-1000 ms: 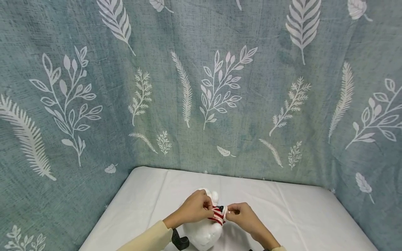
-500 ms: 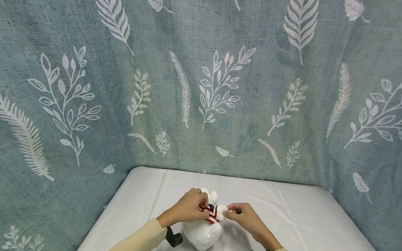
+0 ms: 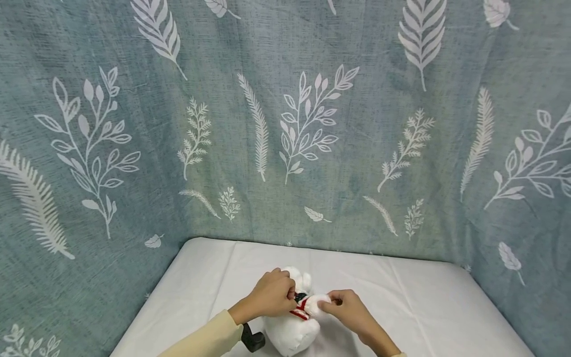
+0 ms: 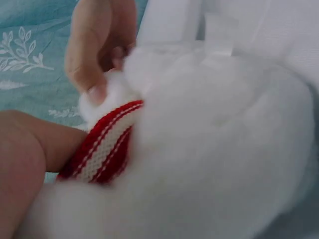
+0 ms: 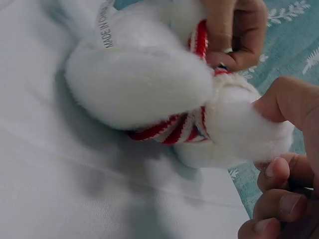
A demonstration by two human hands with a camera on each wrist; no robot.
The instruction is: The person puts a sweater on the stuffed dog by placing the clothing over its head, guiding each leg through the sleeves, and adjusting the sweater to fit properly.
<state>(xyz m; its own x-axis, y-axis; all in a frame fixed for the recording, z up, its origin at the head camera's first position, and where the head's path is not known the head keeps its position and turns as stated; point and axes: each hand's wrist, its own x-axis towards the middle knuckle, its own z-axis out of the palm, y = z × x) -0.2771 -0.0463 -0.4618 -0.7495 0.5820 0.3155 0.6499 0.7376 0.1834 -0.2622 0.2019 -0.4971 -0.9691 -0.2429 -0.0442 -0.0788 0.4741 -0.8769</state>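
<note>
A white plush toy (image 3: 292,334) lies on the white table, its back nearest me, with a knit garment (image 3: 300,312) in red and white stripes around its upper body. My left hand (image 3: 273,293) grips the garment at the left; in the left wrist view the thumb presses on the striped knit (image 4: 107,144). Out to the right sticks the toy's fluffy white arm (image 5: 249,129), coming through the garment's opening. My right hand (image 3: 350,312) pinches the end of that arm between thumb and fingers. A dark green patch of the garment shows beside my left fingers.
A white fabric label (image 5: 105,25) printed "MADE IN CHINA" stands up from the toy. White cloth covers the table (image 3: 401,307). Behind and at the sides hangs a blue-green curtain (image 3: 250,148) with white leaf patterns.
The toy's white arm now shows well out of the garment's opening, where striped knit covered it before. My left hand has shifted slightly left with the knit; my right hand has barely moved.
</note>
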